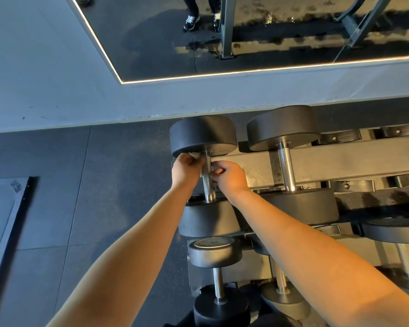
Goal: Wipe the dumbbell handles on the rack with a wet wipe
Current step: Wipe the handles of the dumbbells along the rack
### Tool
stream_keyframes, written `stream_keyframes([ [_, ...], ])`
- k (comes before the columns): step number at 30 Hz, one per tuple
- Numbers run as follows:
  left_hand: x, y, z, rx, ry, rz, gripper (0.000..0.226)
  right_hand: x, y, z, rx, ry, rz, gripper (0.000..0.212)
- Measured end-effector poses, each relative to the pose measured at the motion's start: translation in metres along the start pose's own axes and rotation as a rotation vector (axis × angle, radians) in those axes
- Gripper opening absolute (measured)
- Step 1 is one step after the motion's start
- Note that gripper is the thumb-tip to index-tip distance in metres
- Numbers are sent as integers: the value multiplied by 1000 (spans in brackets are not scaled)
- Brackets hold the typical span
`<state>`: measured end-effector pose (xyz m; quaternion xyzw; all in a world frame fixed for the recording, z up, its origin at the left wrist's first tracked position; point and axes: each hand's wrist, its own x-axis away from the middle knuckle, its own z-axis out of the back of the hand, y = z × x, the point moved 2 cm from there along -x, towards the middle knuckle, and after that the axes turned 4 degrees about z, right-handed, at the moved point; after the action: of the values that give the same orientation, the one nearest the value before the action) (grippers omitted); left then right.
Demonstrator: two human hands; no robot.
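Note:
A black dumbbell lies on the top tier of the rack, at its left end, with a knurled steel handle. My left hand and my right hand are on either side of that handle near its far end. A white wet wipe shows above my left fingers and again between the two hands, pinched by both against the handle. How far it wraps round the handle is hidden. A second dumbbell with a bare handle lies just to the right.
Smaller dumbbells sit on the lower tiers under my arms. Empty saddles run along the rack to the right. A grey wall with a lit-edged mirror stands behind; a person's shoes show in it. Dark rubber floor lies left.

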<state>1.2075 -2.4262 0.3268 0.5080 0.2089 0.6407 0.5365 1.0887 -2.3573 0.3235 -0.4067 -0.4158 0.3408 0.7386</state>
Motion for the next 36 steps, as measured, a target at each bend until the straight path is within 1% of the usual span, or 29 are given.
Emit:
stream_keyframes([
  [1, 1, 0, -4, 23, -4, 6, 1, -1, 0, 0, 1, 2, 1, 23],
  [3, 5, -5, -8, 22, -72, 21, 10, -1, 2, -1, 14, 6, 2, 26],
  [4, 6, -7, -8, -34, -113, 5, 13, -2, 3, -2, 24, 8, 3, 28],
  [7, 9, -9, 1, -344, -236, -65, 16, -2, 3, -2, 56, 7, 21, 30],
  [8, 13, -11, 3, -402, -281, -59, 18, -2, 2, -3, 60, -2, 36, 28],
  [10, 20, -14, 7, -439, -340, -30, 25, -1, 3, -3, 55, -16, 41, 24],
  [11, 21, -13, 9, -451, -340, -35, 27, -1, 4, -3, 49, -16, 33, 24],
  [12, 19, -11, 9, -453, -304, -58, 25, -1, 4, -3, 50, -15, 28, 26],
  [13, 18, -6, 10, -430, -234, -83, 20, 0, 3, -2, 58, -14, 27, 27],
  [14, 16, -1, 9, -367, -145, -98, 17, 1, 0, -1, 74, -12, 37, 25],
  [15, 16, 4, 7, -281, -68, -94, 19, 3, -2, 1, 95, -4, 54, 23],
  [17, 18, 8, 3, -170, 14, -71, 27, 11, -8, 4, 146, 25, 115, 20],
  [18, 20, 6, 1, -174, 10, -63, 30, 18, -8, 5, 183, 32, 152, 20],
  [20, 24, -3, -1, -237, -64, -31, 32, 34, 1, 7, 297, 28, 195, 20],
  [22, 27, -10, 1, -341, -163, 11, 32, 50, 13, 7, 367, 31, 168, 23],
  [25, 27, -15, 3, -586, -290, -33, 24, 60, 19, 8, 351, 33, 178, 26],
  [27, 24, -12, 5, -653, -290, -92, 27, 58, 17, 9, 329, 18, 140, 32],
  [29, 19, -8, 5, -566, -213, -127, 28, 59, 17, 9, 296, 19, 108, 42],
  [31, 16, -3, 0, -422, -126, -127, 29, 60, 18, 10, 252, 20, 103, 47],
  [32, 16, 1, -3, -386, -110, -120, 30, 60, 18, 11, 231, 20, 102, 47],
  [34, 14, 3, -7, -373, -130, -107, 35, 60, 17, 12, 198, 26, 92, 48],
  [36, 16, -1, -3, -456, -190, -94, 36, 62, 17, 12, 168, 33, 89, 48],
])
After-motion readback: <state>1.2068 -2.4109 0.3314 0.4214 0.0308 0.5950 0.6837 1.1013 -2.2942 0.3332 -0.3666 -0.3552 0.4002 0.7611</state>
